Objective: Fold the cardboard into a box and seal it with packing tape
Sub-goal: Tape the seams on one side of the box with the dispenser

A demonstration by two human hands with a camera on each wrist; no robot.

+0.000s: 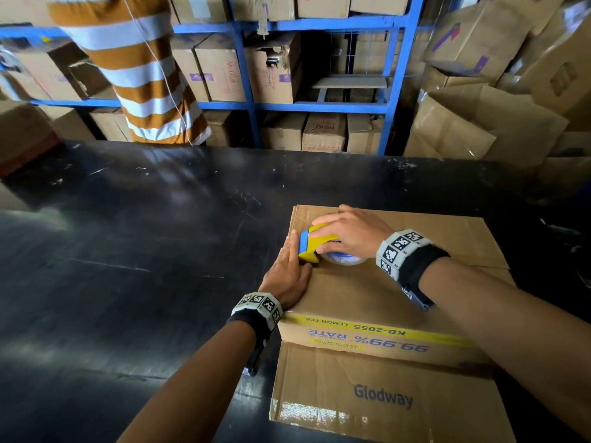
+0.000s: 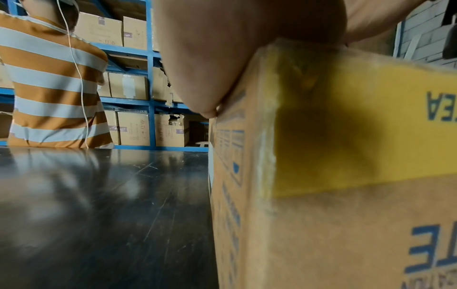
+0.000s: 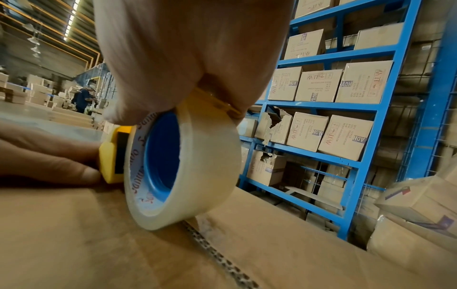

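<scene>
A brown cardboard box (image 1: 367, 292) with a yellow printed band sits on the black table (image 1: 144, 251) at five o'clock. The left hand (image 1: 287, 270) presses flat, fingers straight, on its nine-o'clock edge. Just beyond, the right hand (image 1: 351, 231) grips a yellow-and-blue tape dispenser (image 1: 315, 243) with a clear roll, touching the box top. Blue shelving (image 1: 246, 103) stands at twelve o'clock.
</scene>
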